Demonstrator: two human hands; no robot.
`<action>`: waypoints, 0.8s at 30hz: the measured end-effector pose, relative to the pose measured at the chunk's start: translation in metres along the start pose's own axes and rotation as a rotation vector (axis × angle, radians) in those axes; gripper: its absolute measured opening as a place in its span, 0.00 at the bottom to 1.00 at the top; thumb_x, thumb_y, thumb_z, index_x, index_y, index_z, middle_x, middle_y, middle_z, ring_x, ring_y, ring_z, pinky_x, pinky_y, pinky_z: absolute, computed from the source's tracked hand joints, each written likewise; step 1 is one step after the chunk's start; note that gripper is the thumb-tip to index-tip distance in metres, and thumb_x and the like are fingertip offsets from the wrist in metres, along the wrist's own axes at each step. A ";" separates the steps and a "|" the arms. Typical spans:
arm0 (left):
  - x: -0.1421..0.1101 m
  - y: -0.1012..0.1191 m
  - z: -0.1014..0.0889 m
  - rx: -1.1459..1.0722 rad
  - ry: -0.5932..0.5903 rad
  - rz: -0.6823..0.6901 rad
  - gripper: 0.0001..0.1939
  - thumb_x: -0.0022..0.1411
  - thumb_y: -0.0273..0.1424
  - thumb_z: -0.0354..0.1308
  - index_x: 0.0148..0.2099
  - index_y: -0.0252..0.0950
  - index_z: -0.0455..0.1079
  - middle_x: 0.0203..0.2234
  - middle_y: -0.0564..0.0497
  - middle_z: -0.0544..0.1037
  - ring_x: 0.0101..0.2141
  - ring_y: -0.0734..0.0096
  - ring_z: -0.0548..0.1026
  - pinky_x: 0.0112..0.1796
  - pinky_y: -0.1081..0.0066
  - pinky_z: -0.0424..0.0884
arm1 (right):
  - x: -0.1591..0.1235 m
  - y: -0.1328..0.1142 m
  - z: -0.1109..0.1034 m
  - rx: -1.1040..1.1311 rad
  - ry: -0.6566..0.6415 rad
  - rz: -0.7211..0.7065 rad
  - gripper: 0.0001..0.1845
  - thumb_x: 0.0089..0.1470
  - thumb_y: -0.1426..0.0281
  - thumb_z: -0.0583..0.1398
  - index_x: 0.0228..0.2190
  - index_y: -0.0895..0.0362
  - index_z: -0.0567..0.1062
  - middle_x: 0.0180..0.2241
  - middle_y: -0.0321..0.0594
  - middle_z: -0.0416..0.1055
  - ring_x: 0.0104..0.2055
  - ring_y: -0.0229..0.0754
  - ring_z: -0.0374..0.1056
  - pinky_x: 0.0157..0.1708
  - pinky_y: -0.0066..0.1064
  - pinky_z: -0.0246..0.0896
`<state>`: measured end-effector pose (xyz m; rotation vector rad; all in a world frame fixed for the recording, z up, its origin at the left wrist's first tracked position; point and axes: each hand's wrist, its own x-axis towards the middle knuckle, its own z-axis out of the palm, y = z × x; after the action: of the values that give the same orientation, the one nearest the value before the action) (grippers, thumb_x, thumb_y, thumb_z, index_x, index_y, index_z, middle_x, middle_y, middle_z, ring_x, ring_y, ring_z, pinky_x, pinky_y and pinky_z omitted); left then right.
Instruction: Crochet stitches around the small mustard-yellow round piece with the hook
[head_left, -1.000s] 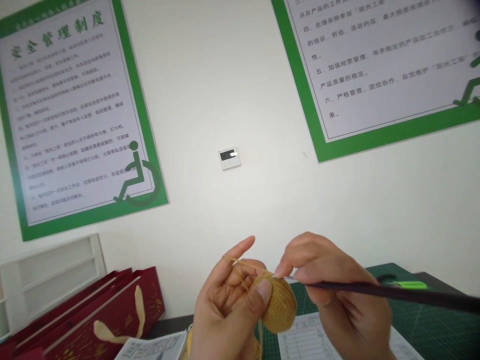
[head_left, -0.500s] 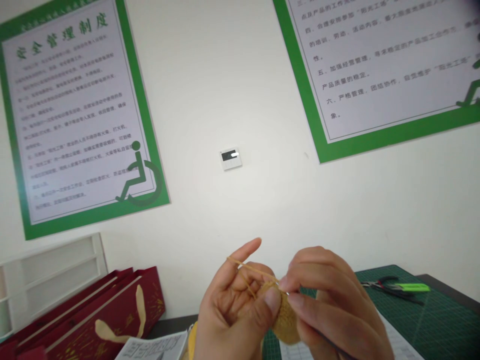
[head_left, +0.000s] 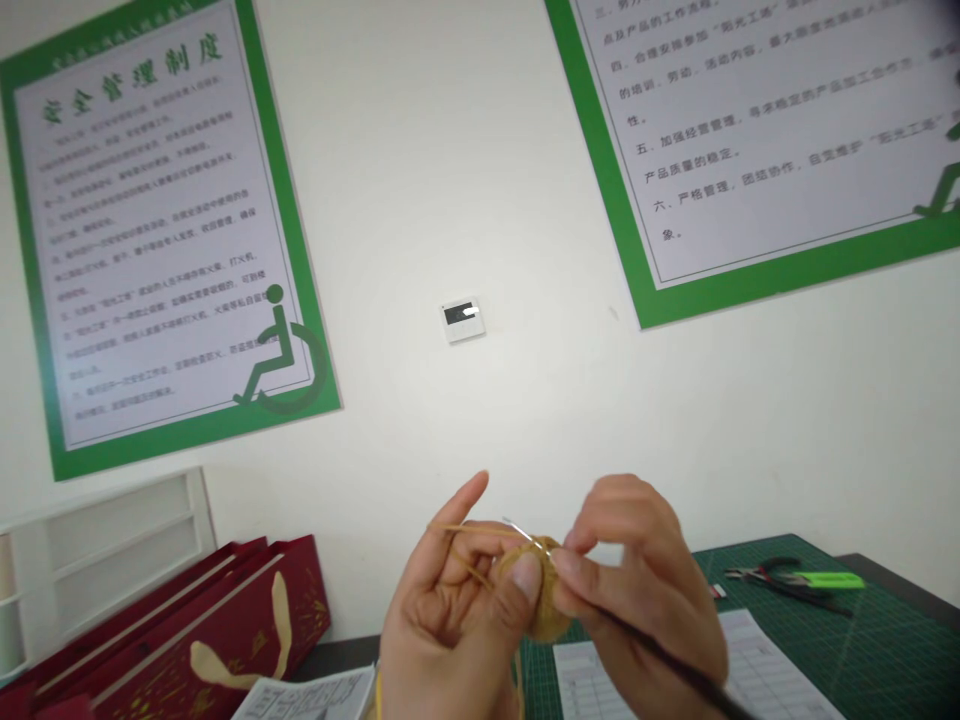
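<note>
My left hand (head_left: 457, 610) pinches a mustard-yellow crochet piece (head_left: 551, 612) between thumb and fingers, its index finger raised. Yellow yarn (head_left: 465, 528) loops around that index finger and runs to the piece. In my right hand (head_left: 637, 580) is a crochet hook (head_left: 536, 543), held like a pen between thumb and fingers. Its silver tip shows at the top edge of the crochet piece, and its dark handle slants down to the right. The two hands are close together, with the piece between them. Part of it is hidden behind my left thumb.
Dark red gift bags (head_left: 255, 630) stand at the left beside a printed sheet (head_left: 307, 695). On the right, pliers (head_left: 780, 575) with a bright green part lie on a green cutting mat (head_left: 862, 640). White paper (head_left: 765, 650) lies under my right hand. Posters hang on the wall ahead.
Both hands have shifted slightly left with the crochet piece. The hook's silver tip now shows farther out past the piece, and more of the paper beneath is visible.
</note>
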<state>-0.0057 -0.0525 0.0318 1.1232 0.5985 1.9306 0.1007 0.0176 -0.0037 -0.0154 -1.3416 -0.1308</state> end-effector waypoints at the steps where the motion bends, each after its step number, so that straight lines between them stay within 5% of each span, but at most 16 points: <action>1: -0.001 -0.001 0.002 0.038 0.020 0.049 0.31 0.45 0.23 0.75 0.54 0.38 0.77 0.25 0.51 0.80 0.27 0.68 0.77 0.30 0.73 0.73 | 0.001 -0.003 -0.003 -0.133 -0.014 -0.075 0.18 0.54 0.76 0.65 0.45 0.45 0.77 0.33 0.37 0.76 0.34 0.43 0.69 0.38 0.44 0.64; 3: -0.004 -0.002 0.006 0.103 0.065 0.114 0.32 0.45 0.23 0.75 0.55 0.38 0.76 0.24 0.51 0.81 0.28 0.67 0.78 0.29 0.73 0.74 | 0.005 -0.011 -0.006 -0.233 -0.004 -0.115 0.17 0.54 0.77 0.65 0.44 0.49 0.76 0.30 0.37 0.77 0.31 0.43 0.70 0.36 0.42 0.65; 7: -0.005 -0.001 0.006 0.141 0.090 0.131 0.32 0.46 0.24 0.75 0.55 0.37 0.76 0.23 0.52 0.80 0.26 0.70 0.76 0.30 0.74 0.74 | 0.010 -0.024 -0.005 -0.015 0.061 0.080 0.05 0.61 0.74 0.59 0.38 0.52 0.74 0.25 0.36 0.71 0.27 0.40 0.67 0.31 0.38 0.61; 13: 0.001 0.003 -0.005 0.065 -0.094 -0.011 0.31 0.47 0.25 0.75 0.55 0.37 0.77 0.26 0.50 0.79 0.25 0.72 0.74 0.26 0.75 0.70 | 0.010 -0.019 -0.001 0.469 0.140 0.687 0.15 0.67 0.61 0.54 0.31 0.53 0.72 0.24 0.33 0.63 0.26 0.36 0.58 0.28 0.32 0.53; 18: 0.004 0.005 -0.010 0.008 -0.157 -0.092 0.31 0.47 0.24 0.74 0.56 0.37 0.77 0.26 0.50 0.78 0.26 0.71 0.74 0.28 0.72 0.69 | 0.021 -0.017 0.005 0.831 -0.029 1.070 0.23 0.60 0.53 0.59 0.22 0.55 0.65 0.21 0.32 0.58 0.26 0.37 0.53 0.29 0.31 0.51; 24: 0.005 0.002 -0.007 -0.041 -0.162 -0.087 0.36 0.49 0.23 0.72 0.62 0.36 0.71 0.28 0.49 0.78 0.32 0.63 0.77 0.38 0.64 0.72 | 0.021 -0.018 0.006 0.938 -0.077 1.168 0.24 0.56 0.52 0.63 0.21 0.55 0.64 0.22 0.32 0.59 0.26 0.37 0.51 0.29 0.29 0.50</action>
<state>-0.0141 -0.0495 0.0322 1.1950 0.5084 1.7513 0.0974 -0.0015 0.0169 -0.0091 -1.1753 1.4818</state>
